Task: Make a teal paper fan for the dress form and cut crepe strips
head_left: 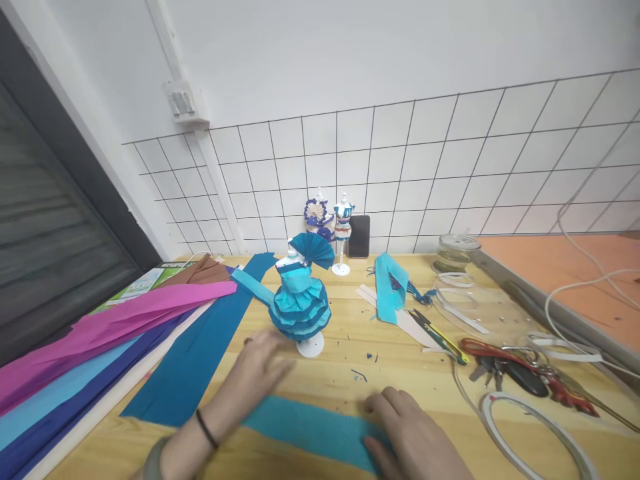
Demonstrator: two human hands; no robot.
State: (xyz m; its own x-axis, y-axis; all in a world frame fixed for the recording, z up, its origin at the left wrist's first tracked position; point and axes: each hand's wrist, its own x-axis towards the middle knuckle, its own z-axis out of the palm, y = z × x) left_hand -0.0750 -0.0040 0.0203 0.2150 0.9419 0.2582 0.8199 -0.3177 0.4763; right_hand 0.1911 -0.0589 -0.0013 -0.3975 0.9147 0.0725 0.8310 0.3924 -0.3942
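A strip of teal crepe paper point(310, 427) lies flat near the table's front edge. My right hand point(407, 430) rests at its right end, thumb on the paper and fingers loosely curved, apart from the thumb. My left hand point(260, 367), slightly blurred, hovers above the strip's left end with its fingers apart and nothing visible in them. Just beyond it stands a small white dress form point(311, 345) wearing a ruffled turquoise paper dress point(300, 303). A dark blue pleated fan point(313, 249) sits at its shoulder.
Coloured crepe sheets point(150, 307) cover the left side. Two decorated dress forms point(343, 227) and a phone point(359, 237) stand by the wall. To the right lie a folded turquoise strip point(387, 287), scissors point(435, 333), keys point(495, 370), tape rolls point(535, 427) and a glass jar point(456, 252).
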